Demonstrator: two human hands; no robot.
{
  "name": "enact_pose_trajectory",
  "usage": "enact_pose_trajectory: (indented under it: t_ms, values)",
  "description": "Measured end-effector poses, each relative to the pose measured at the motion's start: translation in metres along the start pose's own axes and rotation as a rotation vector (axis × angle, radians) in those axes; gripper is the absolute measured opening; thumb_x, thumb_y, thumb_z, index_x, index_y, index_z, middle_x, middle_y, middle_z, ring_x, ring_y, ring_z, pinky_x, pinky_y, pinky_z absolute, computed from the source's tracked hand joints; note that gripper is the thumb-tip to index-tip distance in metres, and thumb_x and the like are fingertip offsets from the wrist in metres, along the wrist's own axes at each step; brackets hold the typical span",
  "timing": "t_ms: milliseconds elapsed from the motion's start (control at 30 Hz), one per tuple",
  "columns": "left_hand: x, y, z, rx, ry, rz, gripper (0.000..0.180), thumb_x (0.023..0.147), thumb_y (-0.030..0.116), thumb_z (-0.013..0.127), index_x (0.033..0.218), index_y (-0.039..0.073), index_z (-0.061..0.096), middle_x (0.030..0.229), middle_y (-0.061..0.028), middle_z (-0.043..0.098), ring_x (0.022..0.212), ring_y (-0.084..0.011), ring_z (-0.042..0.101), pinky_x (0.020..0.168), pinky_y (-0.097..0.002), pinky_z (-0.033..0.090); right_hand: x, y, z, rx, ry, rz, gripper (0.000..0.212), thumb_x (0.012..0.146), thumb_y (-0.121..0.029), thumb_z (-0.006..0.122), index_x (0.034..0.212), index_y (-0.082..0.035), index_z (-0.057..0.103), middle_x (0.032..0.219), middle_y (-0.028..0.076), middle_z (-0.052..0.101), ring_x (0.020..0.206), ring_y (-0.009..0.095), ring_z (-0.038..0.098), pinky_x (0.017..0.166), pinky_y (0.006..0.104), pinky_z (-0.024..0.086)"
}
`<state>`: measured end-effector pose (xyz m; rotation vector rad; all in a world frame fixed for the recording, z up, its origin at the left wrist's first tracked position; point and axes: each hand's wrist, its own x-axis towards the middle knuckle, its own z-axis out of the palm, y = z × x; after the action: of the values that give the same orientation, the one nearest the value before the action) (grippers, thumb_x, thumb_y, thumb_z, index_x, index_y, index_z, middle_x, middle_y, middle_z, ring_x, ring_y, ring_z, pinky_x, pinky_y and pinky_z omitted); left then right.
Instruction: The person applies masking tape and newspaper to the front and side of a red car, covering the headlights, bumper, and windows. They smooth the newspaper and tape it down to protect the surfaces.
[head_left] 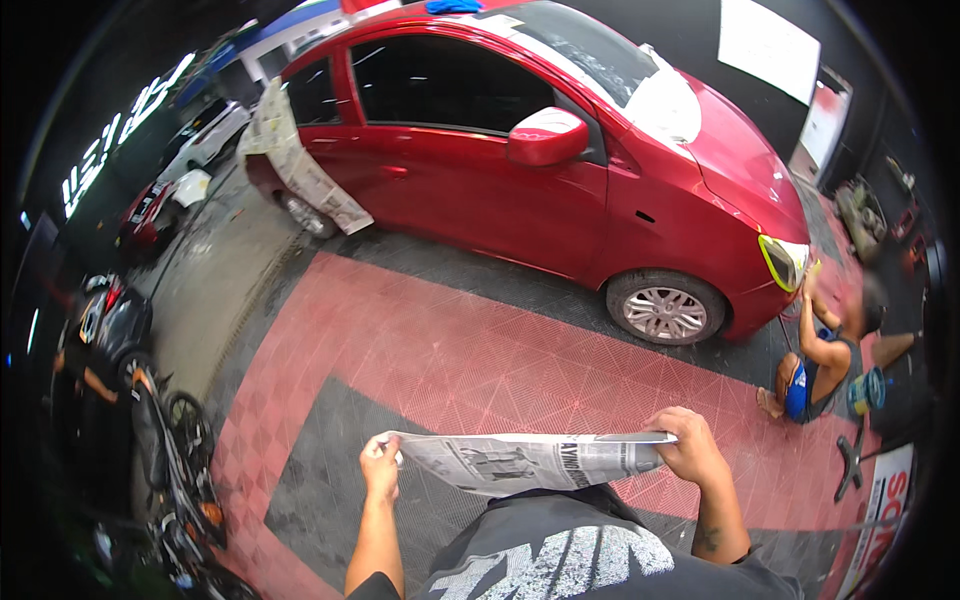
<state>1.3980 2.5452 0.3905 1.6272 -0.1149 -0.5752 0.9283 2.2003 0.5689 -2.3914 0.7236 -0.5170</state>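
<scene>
A printed newspaper sheet stretches between my two hands in front of my dark shirt, its upper edge nearly level. My left hand is closed at the sheet's left end, with something small and white showing at the fingers. At the right end, my right hand pinches the paper between thumb and fingers. Beyond the sheet stands a red car, its front to the right. Newspaper masking hangs over its rear side, and yellow-green tape edges its headlight.
A person crouches by the car's front bumper, one hand at the headlight. Motorcycles stand along the left side. A blue bucket and a sign board are at the right. Red and black tiles cover the floor.
</scene>
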Motion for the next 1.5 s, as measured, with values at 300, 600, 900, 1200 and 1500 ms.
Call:
enact_pose_trajectory:
  t_ms: [300, 600, 900, 1200, 1500]
  values:
    - [0.247, 0.103, 0.048, -0.215, 0.049, 0.096, 0.007, 0.116, 0.017, 0.063, 0.12, 0.012, 0.061, 0.106, -0.0042, 0.073, 0.079, -0.0125, 0.068, 0.067, -0.0281, 0.054, 0.261, 0.043, 0.096, 0.274, 0.011, 0.11, 0.033, 0.08, 0.001, 0.077, 0.113, -0.005, 0.076, 0.101, 0.018, 0.08, 0.097, 0.038, 0.08, 0.082, 0.0437, 0.061]
    - [0.458, 0.228, 0.061, -0.236, 0.085, 0.312, 0.022, 0.111, 0.006, 0.065, 0.132, 0.008, 0.058, 0.104, -0.0059, 0.071, 0.08, -0.0112, 0.064, 0.069, -0.0278, 0.053, 0.612, 0.051, 0.132, 0.322, 0.126, -0.122, 0.027, 0.083, -0.001, 0.08, 0.109, -0.003, 0.075, 0.102, 0.015, 0.076, 0.097, 0.035, 0.076, 0.085, 0.0429, 0.06]
    - [0.749, 0.265, 0.074, -0.021, -0.126, 0.234, 0.01, 0.109, 0.005, 0.073, 0.118, 0.0, 0.073, 0.094, -0.0041, 0.072, 0.075, -0.0091, 0.065, 0.065, -0.0253, 0.053, 0.812, 0.03, 0.193, 0.185, 0.376, -0.003, 0.017, 0.087, -0.005, 0.082, 0.103, -0.004, 0.077, 0.095, 0.014, 0.076, 0.093, 0.036, 0.076, 0.083, 0.0445, 0.06]
    - [1.017, 0.447, 0.128, 0.418, -0.402, 0.571, 0.015, 0.107, 0.016, 0.079, 0.106, 0.001, 0.078, 0.086, -0.001, 0.075, 0.07, -0.006, 0.064, 0.063, -0.0235, 0.05, 0.926, -0.025, 0.223, 0.001, 0.663, 0.166, 0.019, 0.081, 0.003, 0.074, 0.099, -0.002, 0.077, 0.093, 0.015, 0.075, 0.092, 0.037, 0.075, 0.082, 0.045, 0.06]
    - [1.122, 0.533, 0.255, 0.244, -0.488, 0.713, 0.025, 0.109, 0.028, 0.079, 0.118, 0.005, 0.077, 0.086, 0.0029, 0.072, 0.066, -0.0029, 0.06, 0.054, -0.0206, 0.041, 1.001, -0.02, 0.211, 0.371, 0.888, 0.293, 0.009, 0.1, -0.01, 0.078, 0.104, -0.002, 0.076, 0.092, 0.005, 0.075, 0.087, 0.012, 0.069, 0.08, 0.0323, 0.055]
